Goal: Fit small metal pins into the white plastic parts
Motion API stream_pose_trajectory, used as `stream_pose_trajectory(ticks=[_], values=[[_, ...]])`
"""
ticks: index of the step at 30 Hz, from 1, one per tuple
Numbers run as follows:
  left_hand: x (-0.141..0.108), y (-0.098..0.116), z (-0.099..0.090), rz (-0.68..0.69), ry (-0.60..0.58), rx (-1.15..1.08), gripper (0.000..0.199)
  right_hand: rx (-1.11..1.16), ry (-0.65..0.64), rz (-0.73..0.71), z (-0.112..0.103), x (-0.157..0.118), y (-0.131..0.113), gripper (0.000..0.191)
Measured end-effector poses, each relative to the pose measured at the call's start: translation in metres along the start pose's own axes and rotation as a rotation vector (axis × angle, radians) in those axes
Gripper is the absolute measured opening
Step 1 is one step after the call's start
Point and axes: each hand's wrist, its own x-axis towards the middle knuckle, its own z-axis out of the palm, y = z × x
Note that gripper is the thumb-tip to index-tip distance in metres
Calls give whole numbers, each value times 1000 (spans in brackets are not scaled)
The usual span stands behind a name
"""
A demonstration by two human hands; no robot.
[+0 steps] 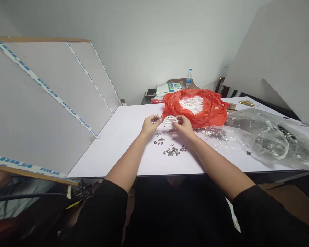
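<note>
A white round plastic piece [170, 121] with slots is gripped at its right side by my right hand [184, 126], thumb on its face. My left hand [150, 126] is at the left of the piece, its fingers pinched on a small thin dark metal part [156, 118]. Below the hands, small metal parts [172, 151] lie in a loose pile on the white table [123, 137], with smaller clusters [159, 141] nearer my left hand. Just behind the hands sits a red plastic bag [211, 109], open at the top, with white plastic pieces [192, 104] inside.
Clear plastic bags [267, 137] with metal parts spread over the right of the table. A tall grey panel [41, 92] stands along the left edge. Behind the table are a water bottle [189, 78], packets [170, 87] and a dark tray [150, 93].
</note>
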Motion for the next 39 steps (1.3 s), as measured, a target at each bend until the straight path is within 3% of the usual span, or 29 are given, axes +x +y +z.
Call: stream_pose_trajectory(ticks=[5,13,27,39], values=[[-2,5,0,-3,10,6,29,-1,34,33,2,1,3,45],[-2,4,0,26,2,44,27,-73,-115,-125,2,-7,-2,46],[-1,-5,-3,11,31,118,28,-81,-179,-192,2,-10,-2,57],[-1,-4,-4,30,1,165,29,-232,-102,-283,0,-3,10,52]])
